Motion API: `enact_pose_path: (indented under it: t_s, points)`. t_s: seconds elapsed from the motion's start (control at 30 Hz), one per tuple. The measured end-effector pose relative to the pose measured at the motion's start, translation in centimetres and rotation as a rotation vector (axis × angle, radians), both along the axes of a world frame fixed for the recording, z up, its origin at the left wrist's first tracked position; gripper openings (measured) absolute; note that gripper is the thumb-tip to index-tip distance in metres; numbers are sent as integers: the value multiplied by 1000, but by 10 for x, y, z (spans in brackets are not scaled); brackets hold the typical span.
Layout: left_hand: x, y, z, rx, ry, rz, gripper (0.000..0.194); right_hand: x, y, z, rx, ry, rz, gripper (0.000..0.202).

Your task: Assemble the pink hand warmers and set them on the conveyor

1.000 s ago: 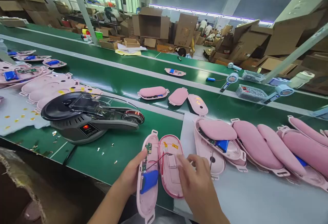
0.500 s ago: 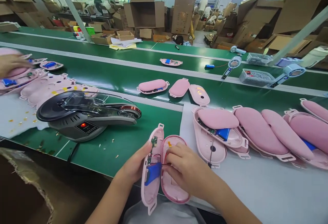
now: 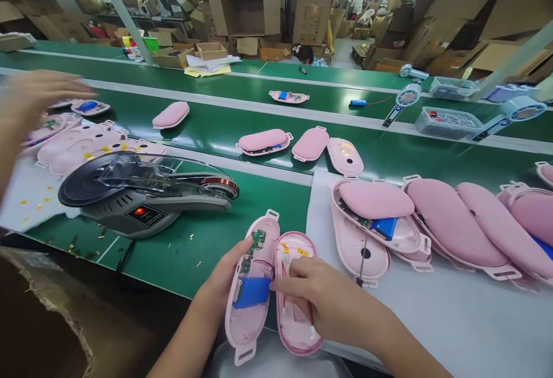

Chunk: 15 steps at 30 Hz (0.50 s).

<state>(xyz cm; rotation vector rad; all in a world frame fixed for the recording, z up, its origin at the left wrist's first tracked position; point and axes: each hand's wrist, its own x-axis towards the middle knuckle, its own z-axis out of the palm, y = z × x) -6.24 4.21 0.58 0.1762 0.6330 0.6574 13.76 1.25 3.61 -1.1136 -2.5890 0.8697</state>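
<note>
Messy green workbench (image 3: 203, 257), cardboard boxes (image 3: 246, 9) up at twelve o'clock. Down at six, the person's left hand (image 3: 227, 268) is clamped on a pink shell (image 3: 247, 332) with a blue battery (image 3: 252, 293); the right hand (image 3: 322, 294) has fingers curled over a pink lid (image 3: 298, 341), can't tell if they're pinching anything.

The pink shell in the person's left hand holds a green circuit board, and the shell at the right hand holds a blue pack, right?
Not quite: the head view shows the blue pack, too, in the pink shell in the left hand, with the green circuit board.
</note>
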Motion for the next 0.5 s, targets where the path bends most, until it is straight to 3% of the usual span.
enact_pose_path:
  t_s: [0.17,0.23,0.37,0.5]
  points:
    - [-2,1,-4,11,-10,-2,35,-1,5,-14,261,20,48,40]
    - [-3,-1,-6,18,-12,-11,35,-4,8,-16,284,91,29,37]
    - [-2,-5,-6,81,-16,14,33,-13,14,-3,-90,314,-213,23]
    - [2,-9,0,141,-5,15,29,-22,21,8,-434,380,-464,17]
